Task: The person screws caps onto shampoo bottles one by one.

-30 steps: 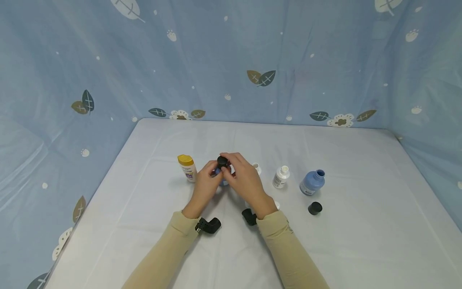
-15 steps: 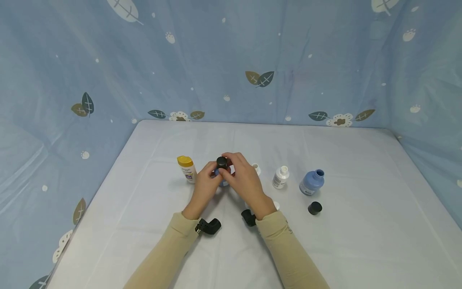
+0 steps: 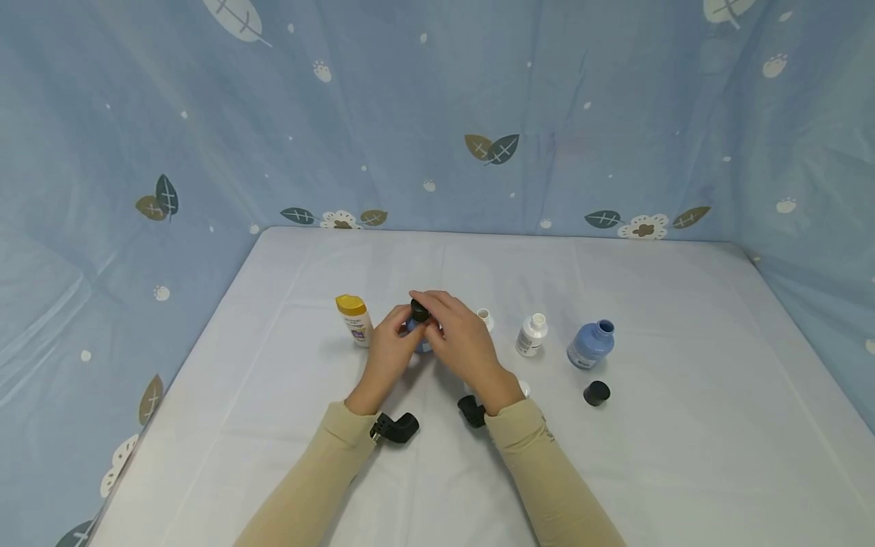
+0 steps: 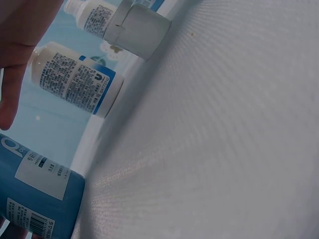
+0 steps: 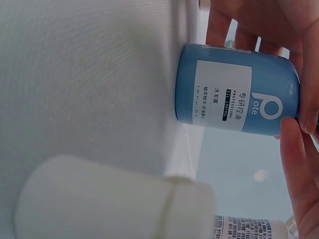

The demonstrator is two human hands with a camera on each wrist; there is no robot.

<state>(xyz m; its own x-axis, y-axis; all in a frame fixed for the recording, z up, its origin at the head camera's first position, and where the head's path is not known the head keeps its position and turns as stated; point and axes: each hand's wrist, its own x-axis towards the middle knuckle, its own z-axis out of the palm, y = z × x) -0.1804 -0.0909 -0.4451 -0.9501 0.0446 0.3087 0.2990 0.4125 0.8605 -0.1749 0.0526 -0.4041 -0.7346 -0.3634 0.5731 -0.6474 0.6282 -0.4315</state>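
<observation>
the 2 hands meet at a labelled blue bottle (image 5: 237, 89), held upright near the middle of the white table (image 3: 649, 471). the left hand (image 3: 388, 351) grips this bottle round the shoulder, and the right hand (image 3: 468, 346) pinches a black cap (image 3: 418, 310) at its top, with a finger laid across the cap. just beside the left hand stands a white bottle with a yellow lid (image 3: 355, 323). on the other side, 2 small white bottles stand in a loose row: the nearer white bottle (image 4: 77, 77) is partly hidden by the right hand in the head view, while the farther white bottle (image 3: 531, 336) shows fully there. beyond them is an uncapped blue bottle (image 3: 591, 346), with a loose black cap (image 3: 597, 393) lying in front of it. below the right wrist, closer to the person, sits a pale cylinder (image 5: 109, 204), perhaps a jar or a large lid, too blurred to tell; it blocks part of the farther white bottle in the left wrist view. 2 black wrist cameras (image 3: 399, 428) jut from the tan sleeves (image 3: 554, 471), and a blue patterned curtain (image 3: 410, 99) hangs behind the table
</observation>
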